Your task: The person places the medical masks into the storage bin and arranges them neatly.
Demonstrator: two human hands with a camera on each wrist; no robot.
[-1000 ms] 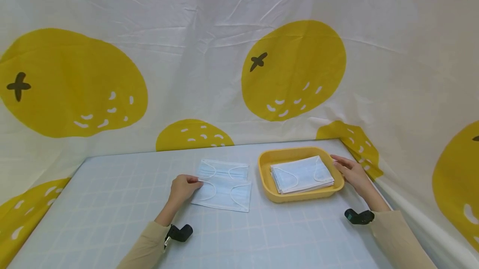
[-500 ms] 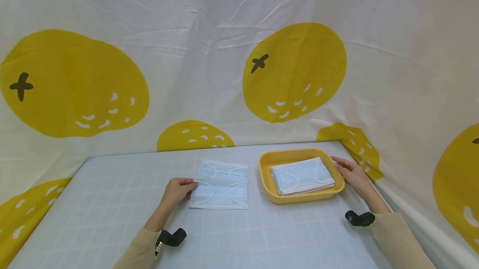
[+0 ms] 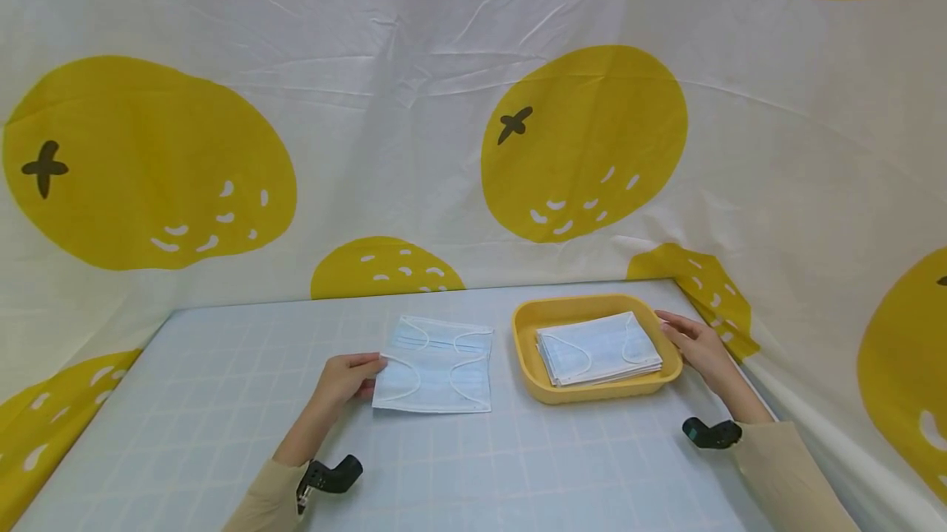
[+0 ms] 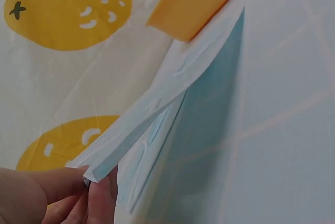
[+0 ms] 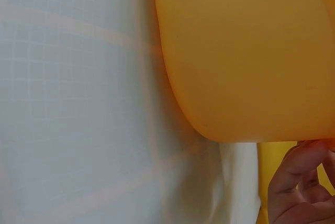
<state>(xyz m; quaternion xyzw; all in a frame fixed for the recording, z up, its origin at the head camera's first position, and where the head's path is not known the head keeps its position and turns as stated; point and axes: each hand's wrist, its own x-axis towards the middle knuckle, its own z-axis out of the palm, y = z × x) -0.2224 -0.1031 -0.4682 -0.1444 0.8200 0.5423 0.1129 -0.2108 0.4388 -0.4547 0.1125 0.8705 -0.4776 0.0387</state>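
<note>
My left hand (image 3: 344,378) pinches the upper left corner of a light blue face mask (image 3: 432,384) between thumb and fingers. In the left wrist view this mask (image 4: 152,103) slopes above the table, a shadow beneath it. A second face mask (image 3: 436,336) lies behind it, partly covered. To the right, a yellow plastic tray (image 3: 524,355) holds a stack of face masks (image 3: 601,349) with white ear loops. My right hand (image 3: 697,344) grips the tray's right rim; in the right wrist view its curled fingers (image 5: 298,164) meet the tray's edge.
A pale blue checked cloth (image 3: 222,400) covers the table. Behind and at the sides hangs a white curtain (image 3: 399,145) with big yellow fruit prints. Black wrist cameras (image 3: 334,474) sit at both cuffs.
My left hand has drawn the front mask slightly left, and the mask has turned from tilted to nearly straight, overlapping the rear one more. The right hand and tray stay put.
</note>
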